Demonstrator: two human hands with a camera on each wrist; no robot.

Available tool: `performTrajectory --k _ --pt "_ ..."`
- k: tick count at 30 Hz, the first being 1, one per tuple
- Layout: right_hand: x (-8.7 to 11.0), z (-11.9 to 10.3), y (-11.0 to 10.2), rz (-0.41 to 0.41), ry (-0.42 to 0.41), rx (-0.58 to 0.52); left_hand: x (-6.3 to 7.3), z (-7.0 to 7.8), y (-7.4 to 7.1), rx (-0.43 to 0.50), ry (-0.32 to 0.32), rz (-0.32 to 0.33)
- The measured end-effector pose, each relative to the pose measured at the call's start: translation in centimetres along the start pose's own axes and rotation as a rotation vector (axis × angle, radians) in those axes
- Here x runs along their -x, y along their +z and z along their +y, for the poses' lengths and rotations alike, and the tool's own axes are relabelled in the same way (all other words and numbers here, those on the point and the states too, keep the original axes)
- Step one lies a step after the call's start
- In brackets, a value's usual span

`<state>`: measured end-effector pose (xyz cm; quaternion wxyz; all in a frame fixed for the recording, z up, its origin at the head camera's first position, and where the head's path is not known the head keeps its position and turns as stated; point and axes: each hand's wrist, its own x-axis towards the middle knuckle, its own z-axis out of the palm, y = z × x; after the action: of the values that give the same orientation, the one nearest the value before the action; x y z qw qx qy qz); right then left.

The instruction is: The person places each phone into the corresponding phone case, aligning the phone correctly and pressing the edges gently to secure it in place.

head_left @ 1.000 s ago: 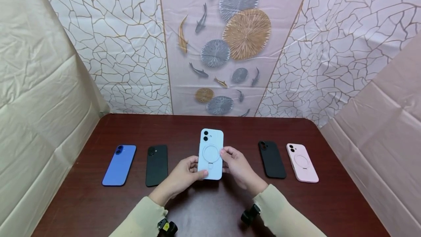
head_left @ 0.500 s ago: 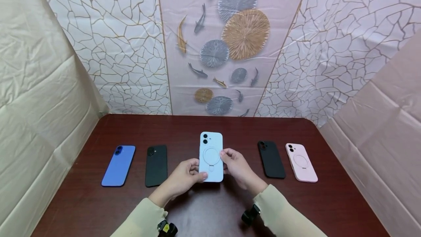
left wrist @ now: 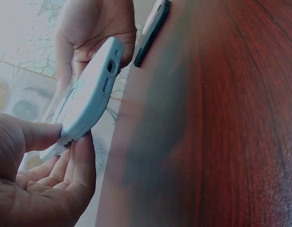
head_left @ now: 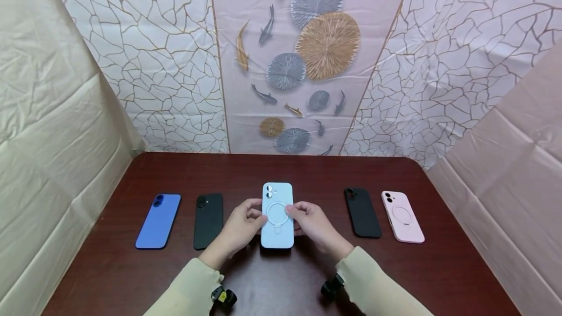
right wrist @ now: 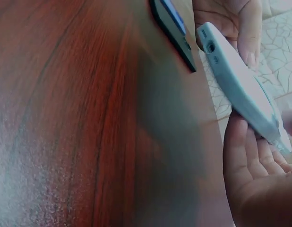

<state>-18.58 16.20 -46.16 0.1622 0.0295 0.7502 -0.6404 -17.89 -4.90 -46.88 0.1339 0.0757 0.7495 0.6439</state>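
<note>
A light blue phone case (head_left: 277,239) with a ring on its back and two camera openings is held upright over the middle of the table. My left hand (head_left: 241,224) pinches its left edge, thumb on the back face. On the opposite edge my right hand (head_left: 315,224) grips it with the thumb beside the ring. In the left wrist view, the bottom end of the light blue case (left wrist: 91,92) shows a port opening and small holes. The right wrist view shows that same end of the case (right wrist: 240,90), with fingers (right wrist: 238,142) behind it. Whether a phone sits inside is hidden.
To the left on the dark red-brown table (head_left: 175,282) lie a blue phone (head_left: 158,221) and a black phone (head_left: 208,221). A black phone case (head_left: 363,212) and a pink case (head_left: 403,216) lie to the right. Patterned cloth (head_left: 285,62) hangs behind the table.
The light blue case has moved down in view and slightly left. My left thumb has shifted from near its bottom corner up to the middle of the left edge.
</note>
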Motion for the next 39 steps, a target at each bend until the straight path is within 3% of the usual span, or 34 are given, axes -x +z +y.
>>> performTrajectory --k 7,14,25,34,39 --pt "0.0 -0.5 0.3 0.022 -0.011 0.084 -0.1 -0.3 0.2 -0.035 0.007 0.009" --pt "-0.4 -0.4 0.8 0.088 -0.045 0.149 -0.4 0.0 0.4 -0.161 -0.013 0.112" --pt "-1.2 0.2 0.9 0.134 -0.12 0.236 -0.9 -0.4 0.9 -0.292 -0.022 0.142" --pt "-1.4 0.2 1.2 0.147 -0.15 0.517 -1.6 -0.7 1.4 -0.487 0.009 0.145" --pt "-1.3 0.1 1.4 0.135 -0.14 0.62 -1.9 -0.8 1.7 -0.572 0.043 0.142"
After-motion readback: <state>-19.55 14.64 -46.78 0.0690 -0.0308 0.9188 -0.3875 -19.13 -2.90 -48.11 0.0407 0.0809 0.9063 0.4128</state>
